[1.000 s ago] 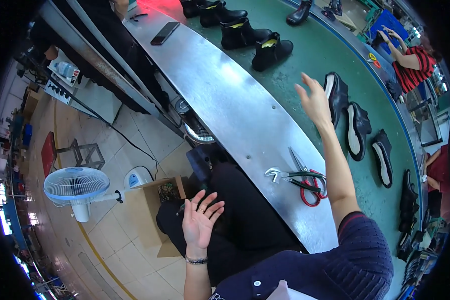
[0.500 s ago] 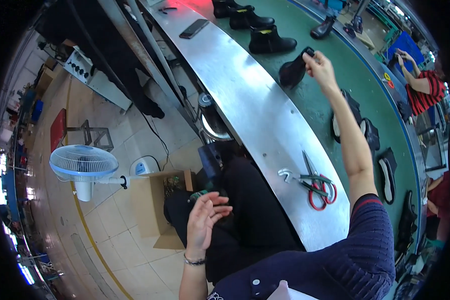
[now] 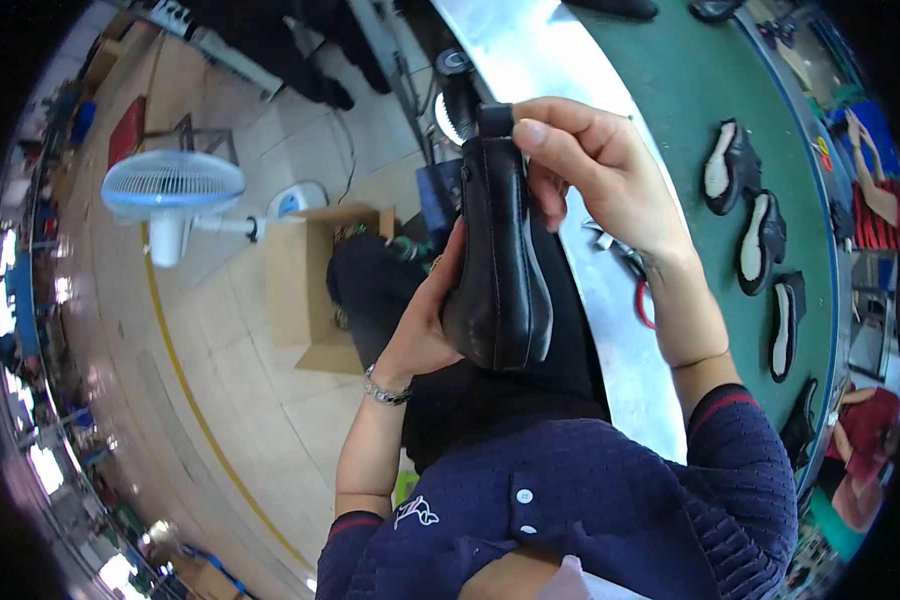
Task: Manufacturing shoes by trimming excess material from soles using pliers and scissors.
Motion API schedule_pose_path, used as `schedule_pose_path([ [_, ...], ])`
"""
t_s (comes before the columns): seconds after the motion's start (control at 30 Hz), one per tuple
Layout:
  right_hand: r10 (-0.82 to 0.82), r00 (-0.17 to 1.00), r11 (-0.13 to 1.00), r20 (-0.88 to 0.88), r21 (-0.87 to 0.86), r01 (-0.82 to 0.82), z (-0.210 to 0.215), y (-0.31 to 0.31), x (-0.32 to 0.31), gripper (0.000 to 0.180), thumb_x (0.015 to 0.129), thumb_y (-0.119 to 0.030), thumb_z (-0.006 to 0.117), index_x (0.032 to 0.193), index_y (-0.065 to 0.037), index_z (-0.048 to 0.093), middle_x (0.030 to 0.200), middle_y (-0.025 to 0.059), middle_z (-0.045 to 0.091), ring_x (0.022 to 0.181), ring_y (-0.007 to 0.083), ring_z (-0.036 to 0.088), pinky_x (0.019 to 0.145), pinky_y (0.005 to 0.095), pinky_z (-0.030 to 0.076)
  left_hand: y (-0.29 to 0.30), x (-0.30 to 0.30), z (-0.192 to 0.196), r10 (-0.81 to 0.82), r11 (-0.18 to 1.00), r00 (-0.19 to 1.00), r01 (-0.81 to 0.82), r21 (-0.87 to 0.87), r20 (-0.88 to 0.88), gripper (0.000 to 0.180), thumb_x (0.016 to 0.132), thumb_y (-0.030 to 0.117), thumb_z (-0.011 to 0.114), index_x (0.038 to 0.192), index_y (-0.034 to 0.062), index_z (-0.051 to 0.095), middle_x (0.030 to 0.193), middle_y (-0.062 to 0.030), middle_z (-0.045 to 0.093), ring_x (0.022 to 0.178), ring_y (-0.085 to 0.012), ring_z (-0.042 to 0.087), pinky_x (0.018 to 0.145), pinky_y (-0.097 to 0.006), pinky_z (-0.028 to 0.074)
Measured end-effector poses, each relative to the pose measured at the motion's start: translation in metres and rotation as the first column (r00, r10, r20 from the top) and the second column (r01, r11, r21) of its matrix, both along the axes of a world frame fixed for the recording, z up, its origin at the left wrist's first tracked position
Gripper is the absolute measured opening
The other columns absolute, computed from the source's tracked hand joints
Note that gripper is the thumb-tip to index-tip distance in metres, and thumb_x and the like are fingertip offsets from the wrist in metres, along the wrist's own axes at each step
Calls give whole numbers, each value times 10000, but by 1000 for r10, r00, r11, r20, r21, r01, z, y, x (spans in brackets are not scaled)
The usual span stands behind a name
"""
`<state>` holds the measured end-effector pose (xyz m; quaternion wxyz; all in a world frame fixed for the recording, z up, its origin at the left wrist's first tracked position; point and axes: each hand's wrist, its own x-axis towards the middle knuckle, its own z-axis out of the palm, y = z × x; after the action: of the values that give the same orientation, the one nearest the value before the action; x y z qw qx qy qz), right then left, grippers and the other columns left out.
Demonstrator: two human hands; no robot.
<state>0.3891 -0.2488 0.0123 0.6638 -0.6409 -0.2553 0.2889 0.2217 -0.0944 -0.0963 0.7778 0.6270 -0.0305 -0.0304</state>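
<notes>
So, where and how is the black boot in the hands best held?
Probably pinch the tab atop the boot with the right hand from the right, since it protrudes; cup the wider lower part from the left with the left hand.

A navy shirt (image 3: 610, 500) (with red-striped cuffs (image 3: 722, 402)) is worn with a silvery bracelet (image 3: 387, 393).

Found no legible text or number; noted only white stitched emblem (image 3: 416, 513) on navy shirt (image 3: 610, 485), below left hand (image 3: 422, 335).
</notes>
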Motion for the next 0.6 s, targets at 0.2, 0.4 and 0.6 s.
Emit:
schedule_pose_path([
  [0.2,-73,853,763,516,-523,381,-80,-35,-14,391,951,-232,607,1284,-31,572,830,135,676,778,227,655,778,349,529,14,-60,-30,212,977,976,-211,29,-43,1158,707,-16,792,1548,65,0,1579,-94,237,1407,-179,312,1141,-322,263],
  [0.4,243,634,395,734,-672,627,-174,-139,-45,452,875,-189,671,1298,-70,567,1188,165,592,1138,335,541,964,420,432,41,-117,-47,428,847,892,-339,409,-148,1043,617,77,910,1462,16,301,1368,-119,496,1241,-195,486,1055,-372,401],
  [0.6,266,719,421,643,-748,513,-154,-135,-38,326,883,-173,662,1168,-16,640,1111,163,607,1019,311,572,894,406,455,66,-140,-41,440,718,742,-629,-297,-507,563,900,309,689,1333,17,479,1236,-80,584,1099,-173,582,970,-370,466],
])
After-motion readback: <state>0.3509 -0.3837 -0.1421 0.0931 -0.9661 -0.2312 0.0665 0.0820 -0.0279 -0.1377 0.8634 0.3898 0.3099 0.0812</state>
